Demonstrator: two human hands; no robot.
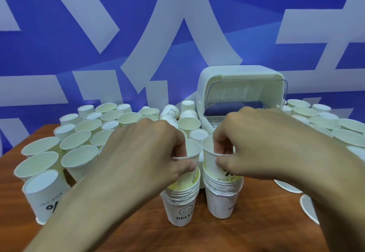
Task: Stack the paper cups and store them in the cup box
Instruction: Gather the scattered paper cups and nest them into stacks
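Note:
Two stacks of white paper cups stand side by side near the front of the wooden table (197, 238). The left stack (180, 206) bears a smiley and "HELLO". The right stack (222, 200) stands just beside it. My left hand (150, 153) pinches the rim of a cup (192, 164) sitting partly in the left stack. My right hand (262, 143) pinches the rim of a cup (211, 159) marked "NICE DAY", partly in the right stack. The white cup box (240, 91) stands behind with its clear lid raised.
Several loose cups (83, 141), upright and upside down, crowd the table's left and back. More loose cups (324, 123) sit at the right of the box. One upside-down cup (44, 194) stands at the front left. A blue and white wall rises behind.

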